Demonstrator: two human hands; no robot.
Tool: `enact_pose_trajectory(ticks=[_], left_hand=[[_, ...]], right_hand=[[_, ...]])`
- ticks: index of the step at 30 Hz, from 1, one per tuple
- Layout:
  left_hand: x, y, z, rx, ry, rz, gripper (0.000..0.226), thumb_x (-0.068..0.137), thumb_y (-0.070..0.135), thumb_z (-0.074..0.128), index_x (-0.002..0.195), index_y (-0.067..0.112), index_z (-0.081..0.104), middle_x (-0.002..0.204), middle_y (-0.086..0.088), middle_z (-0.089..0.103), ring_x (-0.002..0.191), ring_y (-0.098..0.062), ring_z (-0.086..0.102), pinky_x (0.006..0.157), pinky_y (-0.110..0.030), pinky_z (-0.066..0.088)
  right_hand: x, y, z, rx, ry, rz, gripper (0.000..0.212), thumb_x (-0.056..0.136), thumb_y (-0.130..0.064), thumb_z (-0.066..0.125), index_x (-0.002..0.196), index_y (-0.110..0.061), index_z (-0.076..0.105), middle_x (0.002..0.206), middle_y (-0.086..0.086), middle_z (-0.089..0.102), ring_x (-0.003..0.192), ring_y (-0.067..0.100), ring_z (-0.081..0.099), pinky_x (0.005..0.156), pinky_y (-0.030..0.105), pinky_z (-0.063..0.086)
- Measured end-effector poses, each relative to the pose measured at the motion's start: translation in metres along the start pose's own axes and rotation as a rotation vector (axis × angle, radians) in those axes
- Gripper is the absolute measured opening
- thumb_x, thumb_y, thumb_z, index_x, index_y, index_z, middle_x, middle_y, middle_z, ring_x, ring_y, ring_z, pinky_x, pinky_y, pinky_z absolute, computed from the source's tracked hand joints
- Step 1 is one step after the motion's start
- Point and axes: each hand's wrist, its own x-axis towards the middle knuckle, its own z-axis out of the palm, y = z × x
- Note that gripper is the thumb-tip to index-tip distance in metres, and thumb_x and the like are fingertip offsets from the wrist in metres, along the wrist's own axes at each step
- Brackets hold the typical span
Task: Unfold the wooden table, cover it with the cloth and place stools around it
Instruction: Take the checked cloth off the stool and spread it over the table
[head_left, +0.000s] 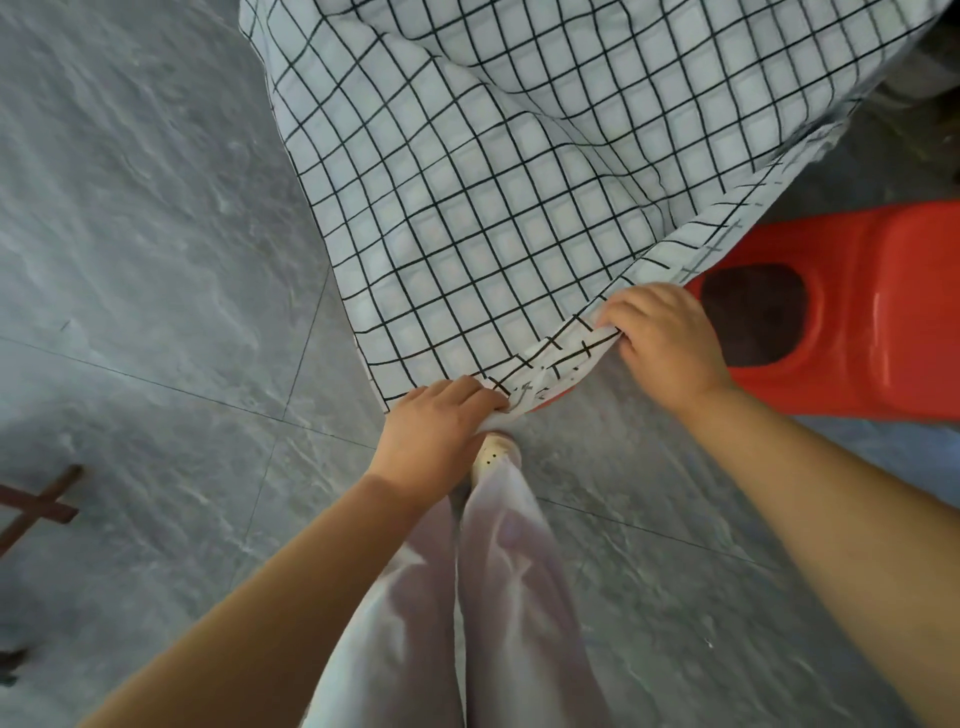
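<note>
A white cloth (493, 171) with a black grid pattern stretches from the top of the head view down to my hands. My left hand (431, 431) grips its near corner, fingers curled round the bunched hem. My right hand (665, 343) pinches the same edge a little farther right. A red plastic stool (857, 322) with a dark hole in its seat stands just behind my right hand, partly under the cloth's edge. The wooden table is hidden.
Grey stone floor tiles (156, 260) spread to the left and below. My legs in pale trousers (483, 597) and one light shoe are under my hands. Brown crossed wooden bars (41, 506) lie at the far left edge.
</note>
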Motion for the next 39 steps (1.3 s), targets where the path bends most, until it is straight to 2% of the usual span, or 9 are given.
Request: enact_pose_trajectory(ticks=[5,9,20,23,27,30,32,36,39], left_hand=[[-0.011,-0.004,0.006,0.012,-0.109,0.018,0.028,0.072,0.024,0.061,0.098,0.027,0.069,0.084,0.009,0.067,0.073,-0.018,0.066,0.059,-0.026,0.049],[-0.018,-0.002,0.015,0.007,-0.244,0.004,0.050,0.056,0.013,0.084,0.100,0.028,0.068,0.081,0.010,0.069,0.067,-0.017,0.067,0.053,-0.026,0.050],[-0.031,-0.021,0.036,0.156,-0.366,0.023,0.051,0.049,0.002,0.081,0.091,0.029,0.069,0.066,0.010,0.064,0.055,-0.016,0.062,0.048,-0.023,0.046],[-0.036,-0.036,0.029,0.198,-0.332,-0.020,0.046,0.055,-0.001,0.077,0.091,0.025,0.071,0.069,0.006,0.067,0.060,-0.020,0.064,0.052,-0.027,0.049],[-0.035,-0.053,0.014,0.193,-0.385,-0.150,0.045,0.075,0.001,0.063,0.113,0.026,0.065,0.097,0.004,0.071,0.085,-0.024,0.067,0.070,-0.033,0.051],[-0.026,-0.053,0.006,0.168,-0.464,-0.187,0.043,0.087,0.025,0.057,0.129,0.031,0.052,0.120,0.007,0.062,0.109,-0.020,0.059,0.088,-0.033,0.045],[-0.016,-0.043,0.000,0.131,-0.437,-0.148,0.057,0.083,0.045,0.061,0.135,0.029,0.046,0.129,0.006,0.056,0.118,-0.020,0.053,0.097,-0.037,0.040],[0.019,-0.003,0.000,0.099,-0.351,-0.011,0.069,0.081,0.051,0.060,0.141,0.023,0.039,0.132,0.000,0.054,0.123,-0.023,0.048,0.103,-0.038,0.033],[0.042,0.013,0.006,0.175,-0.374,-0.037,0.044,0.088,0.039,0.054,0.128,0.022,0.049,0.121,0.001,0.059,0.115,-0.022,0.052,0.098,-0.033,0.033]], right_hand=[[-0.025,-0.003,0.002,0.033,-0.078,0.002,0.032,0.066,0.003,0.068,0.094,-0.012,0.068,0.090,0.005,0.066,0.086,0.031,0.061,0.078,0.040,0.046],[-0.058,0.000,0.012,0.042,-0.139,0.021,0.033,0.061,0.003,0.075,0.091,-0.011,0.068,0.083,0.003,0.064,0.079,0.030,0.062,0.068,0.038,0.047],[-0.069,-0.019,0.055,0.189,-0.245,0.142,0.026,0.071,0.003,0.069,0.094,-0.010,0.069,0.090,0.006,0.064,0.089,0.030,0.060,0.066,0.033,0.044],[-0.059,-0.034,0.057,0.223,-0.263,0.081,0.024,0.074,0.000,0.067,0.095,-0.010,0.069,0.091,0.006,0.063,0.089,0.030,0.060,0.068,0.037,0.048],[-0.048,-0.046,0.058,0.239,-0.265,0.013,0.017,0.077,-0.003,0.063,0.092,-0.009,0.066,0.091,0.007,0.063,0.087,0.030,0.059,0.068,0.038,0.047],[-0.045,-0.047,0.058,0.246,-0.263,0.026,0.008,0.083,-0.006,0.060,0.088,-0.009,0.064,0.089,0.005,0.063,0.086,0.029,0.058,0.064,0.031,0.039],[-0.043,-0.047,0.057,0.264,-0.242,0.049,0.005,0.086,-0.010,0.059,0.088,-0.011,0.063,0.091,0.003,0.064,0.088,0.026,0.057,0.065,0.029,0.038],[-0.032,-0.059,0.049,0.331,-0.172,0.078,0.016,0.085,-0.022,0.054,0.092,-0.012,0.064,0.091,0.001,0.065,0.089,0.024,0.058,0.069,0.037,0.048],[-0.027,-0.069,0.045,0.353,-0.099,0.087,0.006,0.083,-0.017,0.064,0.088,-0.013,0.064,0.085,0.000,0.064,0.083,0.023,0.058,0.064,0.038,0.049]])
